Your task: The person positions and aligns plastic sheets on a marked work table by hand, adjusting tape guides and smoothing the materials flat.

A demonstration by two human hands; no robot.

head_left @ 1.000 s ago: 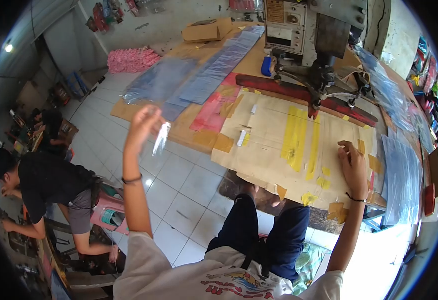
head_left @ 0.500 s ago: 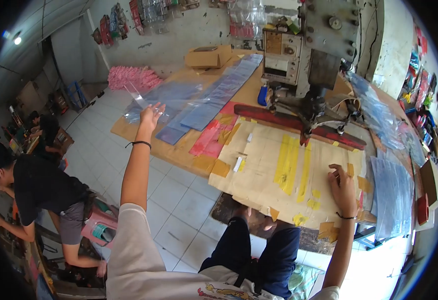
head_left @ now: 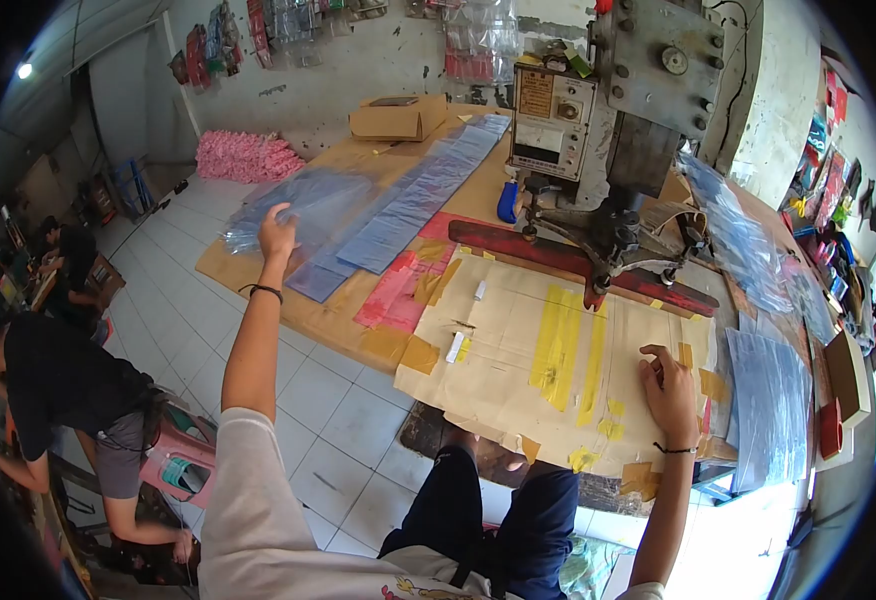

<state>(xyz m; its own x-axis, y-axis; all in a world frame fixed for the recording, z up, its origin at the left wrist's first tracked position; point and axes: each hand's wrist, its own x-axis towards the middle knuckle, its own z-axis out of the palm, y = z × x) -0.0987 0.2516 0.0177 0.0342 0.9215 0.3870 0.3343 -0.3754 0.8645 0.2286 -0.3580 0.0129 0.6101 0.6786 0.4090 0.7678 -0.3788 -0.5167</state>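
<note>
My left hand (head_left: 278,234) is stretched out beside a pile of clear plastic sheets (head_left: 303,197) at the left of the table. Its fingers are parted with nothing visible between them. Close to it lie long bluish plastic strips (head_left: 413,205). My right hand (head_left: 667,390), empty with loosely bent fingers, is over the right part of a tan board (head_left: 503,345). Yellow tape strips (head_left: 555,348) and two small white pieces (head_left: 455,347) are on that board. Behind it, a press machine (head_left: 620,235) carries a long red bar (head_left: 518,243) along the board's far edge.
A control box (head_left: 554,120) stands beside the press, with a blue-handled tool (head_left: 508,200) near it. More plastic sheets (head_left: 770,405) lie at the right. A cardboard box (head_left: 396,120) sits at the back. Two people work at the left, one (head_left: 73,385) near a pink stool (head_left: 180,460).
My left hand has let go of a clear plastic piece over the pile, and its fingers have opened. My right hand stays over the board. The whole view has shifted slightly.
</note>
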